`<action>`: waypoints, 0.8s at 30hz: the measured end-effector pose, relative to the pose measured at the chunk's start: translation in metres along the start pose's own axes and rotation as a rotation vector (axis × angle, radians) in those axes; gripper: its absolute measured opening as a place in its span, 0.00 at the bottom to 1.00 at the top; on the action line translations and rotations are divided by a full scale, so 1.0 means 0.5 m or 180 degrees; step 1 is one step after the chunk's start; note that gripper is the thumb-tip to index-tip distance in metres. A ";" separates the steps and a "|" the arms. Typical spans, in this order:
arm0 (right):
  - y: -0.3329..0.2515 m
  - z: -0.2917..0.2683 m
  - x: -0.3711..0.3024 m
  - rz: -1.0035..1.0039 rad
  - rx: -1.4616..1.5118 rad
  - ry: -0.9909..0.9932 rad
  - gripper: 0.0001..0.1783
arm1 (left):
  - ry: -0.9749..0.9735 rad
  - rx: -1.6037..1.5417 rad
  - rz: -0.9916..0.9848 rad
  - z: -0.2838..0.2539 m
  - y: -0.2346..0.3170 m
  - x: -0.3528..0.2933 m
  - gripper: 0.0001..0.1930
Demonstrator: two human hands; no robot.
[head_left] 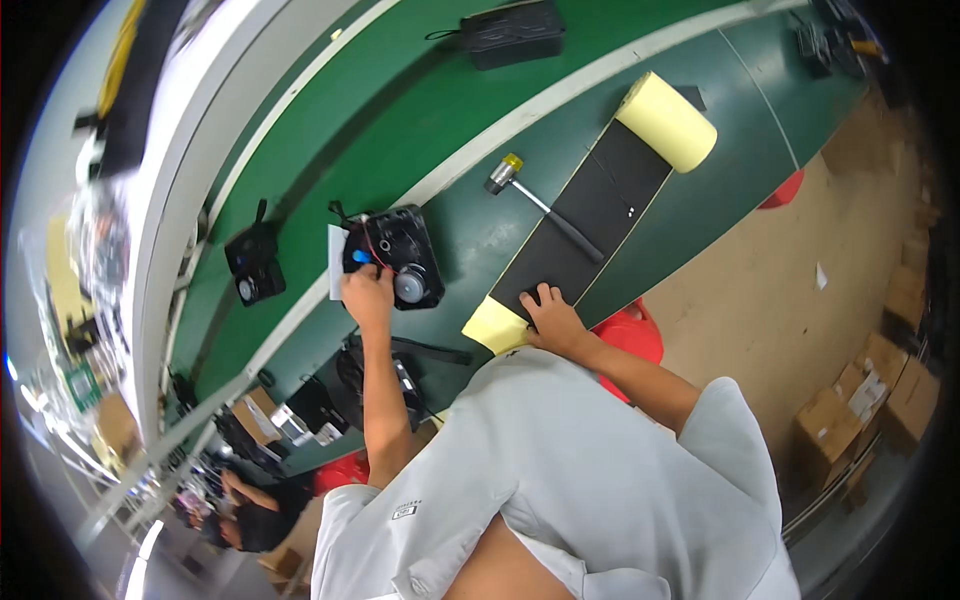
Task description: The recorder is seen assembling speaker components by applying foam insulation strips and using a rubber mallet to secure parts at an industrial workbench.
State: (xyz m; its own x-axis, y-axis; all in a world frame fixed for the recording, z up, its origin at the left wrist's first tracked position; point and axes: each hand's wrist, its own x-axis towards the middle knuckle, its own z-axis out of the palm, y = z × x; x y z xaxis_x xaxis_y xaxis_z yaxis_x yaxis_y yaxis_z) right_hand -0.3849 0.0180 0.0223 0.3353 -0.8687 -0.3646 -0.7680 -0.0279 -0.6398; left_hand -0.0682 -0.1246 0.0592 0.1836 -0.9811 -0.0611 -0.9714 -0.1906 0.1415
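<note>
My left hand reaches into an open black speaker housing on the green bench. Its fingers are curled and pressed together beside a blue part, red wires and a round grey speaker driver; whatever they pinch is hidden. A white sheet or flap stands at the housing's left side. My right hand rests with fingers apart on the near end of a black foam strip with yellow backing. The strip runs from a yellow roll. Across the strip lies a mallet with a yellow-tipped head.
A closed black speaker and a smaller black unit sit on the far green conveyor, past a pale rail. Red stools stand under the near edge. Cardboard boxes line the floor at right. Another person works at lower left.
</note>
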 end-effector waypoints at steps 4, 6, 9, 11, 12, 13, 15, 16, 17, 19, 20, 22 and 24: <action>0.017 -0.014 -0.012 -0.0311 0.0322 -0.0082 0.30 | 0.0124 -0.0186 -0.0245 0.029 0.004 -0.115 0.12; 0.020 -0.016 -0.008 -0.0659 0.0202 -0.0200 0.29 | 0.0370 -0.0500 -0.0543 0.041 -0.001 -0.150 0.12; 0.023 -0.016 -0.015 -0.1247 -0.0059 -0.0493 0.24 | 0.0170 -0.0584 -0.0822 0.058 0.018 -0.161 0.12; 0.009 -0.012 -0.018 -0.1266 -0.0550 -0.0576 0.20 | 0.0277 -0.0622 -0.0905 0.063 0.030 -0.166 0.13; 0.008 -0.010 -0.019 -0.1327 -0.0636 -0.0607 0.20 | 0.0312 -0.0602 -0.0915 0.064 0.036 -0.171 0.14; 0.015 -0.001 -0.019 -0.1351 -0.0657 -0.0643 0.20 | 0.0164 -0.0675 -0.0928 0.053 0.045 -0.173 0.13; 0.013 -0.002 -0.018 -0.1499 -0.0615 -0.0666 0.18 | 0.0167 -0.0695 -0.0970 0.058 0.037 -0.174 0.13; 0.021 0.004 -0.017 -0.1617 -0.0329 -0.0599 0.14 | 0.0106 -0.0654 -0.0963 0.062 0.032 -0.176 0.12; 0.025 0.005 -0.016 -0.1519 -0.0173 -0.0637 0.12 | 0.0118 -0.0638 -0.0942 0.064 0.031 -0.179 0.11; 0.037 0.023 -0.008 -0.1473 0.0371 -0.0474 0.08 | 0.0208 -0.0605 -0.0857 0.076 0.025 -0.180 0.11; 0.048 0.034 0.000 -0.1511 0.0305 -0.0502 0.08 | 0.0236 -0.0489 -0.0711 0.083 0.022 -0.183 0.11; 0.055 0.048 0.013 -0.0322 0.1924 -0.0758 0.05 | 0.0413 -0.0581 -0.0678 0.094 0.023 -0.189 0.10; 0.045 0.059 0.033 0.0012 0.2822 -0.0518 0.05 | 0.0500 -0.0589 -0.0523 0.100 0.019 -0.187 0.10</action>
State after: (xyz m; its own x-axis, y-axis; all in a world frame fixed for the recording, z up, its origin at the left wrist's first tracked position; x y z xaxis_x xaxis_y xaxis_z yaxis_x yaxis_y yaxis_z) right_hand -0.3804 0.0176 -0.0181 0.4585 -0.7854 -0.4159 -0.0890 0.4251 -0.9008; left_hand -0.1021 -0.0328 0.0168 0.3711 -0.9270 0.0536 -0.8854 -0.3359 0.3212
